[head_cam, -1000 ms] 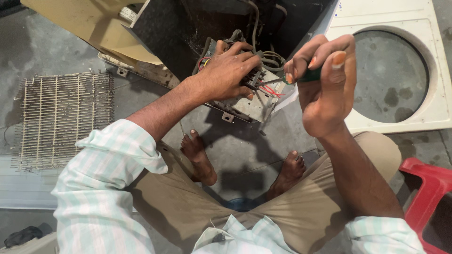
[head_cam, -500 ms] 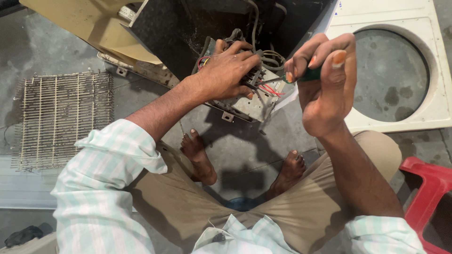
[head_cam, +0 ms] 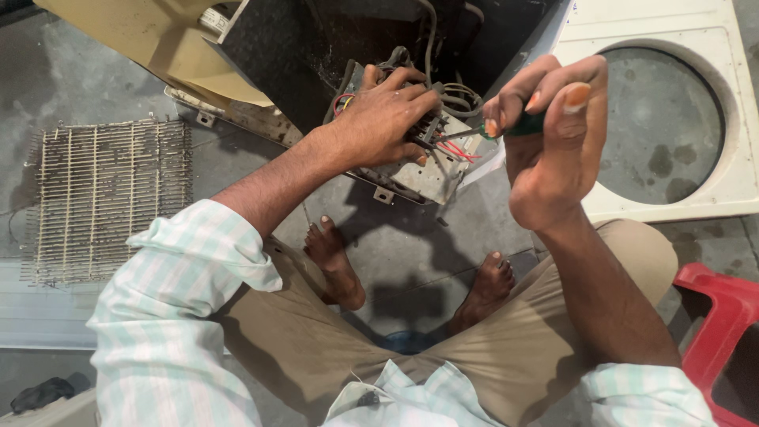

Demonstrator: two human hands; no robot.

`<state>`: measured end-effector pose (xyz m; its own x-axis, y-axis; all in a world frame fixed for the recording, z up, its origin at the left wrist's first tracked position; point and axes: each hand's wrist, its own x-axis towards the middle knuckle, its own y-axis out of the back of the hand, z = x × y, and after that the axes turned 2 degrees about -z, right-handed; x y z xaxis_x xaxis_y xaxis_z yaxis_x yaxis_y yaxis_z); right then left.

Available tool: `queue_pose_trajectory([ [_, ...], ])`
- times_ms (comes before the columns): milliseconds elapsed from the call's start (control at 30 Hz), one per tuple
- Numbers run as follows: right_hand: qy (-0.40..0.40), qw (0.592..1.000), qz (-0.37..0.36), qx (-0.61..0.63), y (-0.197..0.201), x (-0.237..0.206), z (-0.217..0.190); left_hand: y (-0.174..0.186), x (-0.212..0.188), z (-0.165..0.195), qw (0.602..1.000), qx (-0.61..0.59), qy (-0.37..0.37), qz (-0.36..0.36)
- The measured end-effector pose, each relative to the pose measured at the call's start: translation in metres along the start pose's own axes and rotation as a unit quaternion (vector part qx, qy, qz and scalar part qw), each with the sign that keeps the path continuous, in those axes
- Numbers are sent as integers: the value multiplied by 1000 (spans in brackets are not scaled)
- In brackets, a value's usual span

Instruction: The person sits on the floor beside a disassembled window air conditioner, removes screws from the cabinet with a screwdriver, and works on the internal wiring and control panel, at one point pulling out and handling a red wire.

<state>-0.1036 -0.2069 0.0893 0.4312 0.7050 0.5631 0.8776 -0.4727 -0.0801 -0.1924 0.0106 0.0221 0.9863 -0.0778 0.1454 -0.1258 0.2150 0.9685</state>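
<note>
Here my left hand fingers clamp the light, fragile grey metal wiring box; right hand fingers pinch the slim green-handled screwdriver beside them

Rolled pale green checked sleeves, tan trousers, barefoot.

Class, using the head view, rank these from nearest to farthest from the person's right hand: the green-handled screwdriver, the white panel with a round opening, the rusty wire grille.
1. Green-handled screwdriver: held in the right hand.
2. White panel with a round opening: just right of it.
3. Rusty wire grille: far left on the floor.
</note>
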Motion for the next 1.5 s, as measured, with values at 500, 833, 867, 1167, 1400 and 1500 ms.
queue_pose_trajectory([
  [500, 1, 1000, 18, 9, -1, -3, 5, -4, -2, -4, 1000, -4, -9, 13],
  [833, 88, 984, 56, -146, -31, -9, -9, -3, -4, -7, 999, -21, -23, 14],
  [867, 98, 981, 60, -157, -33, -9, -8, -3, -4, -6, 1000, -17, -18, 10],
  [1167, 70, 995, 34, -57, -15, -2, -8, 3, -3, -4, 998, -55, -10, 5],
  [1400, 10, 998, -45, -32, -2, 0, -2, 0, 2, -5, 999, 3, -46, 8],
  [1500, 2, 995, -102, 15, 13, 9, 4, 2, 2, -5, 999, 7, -44, 0],
])
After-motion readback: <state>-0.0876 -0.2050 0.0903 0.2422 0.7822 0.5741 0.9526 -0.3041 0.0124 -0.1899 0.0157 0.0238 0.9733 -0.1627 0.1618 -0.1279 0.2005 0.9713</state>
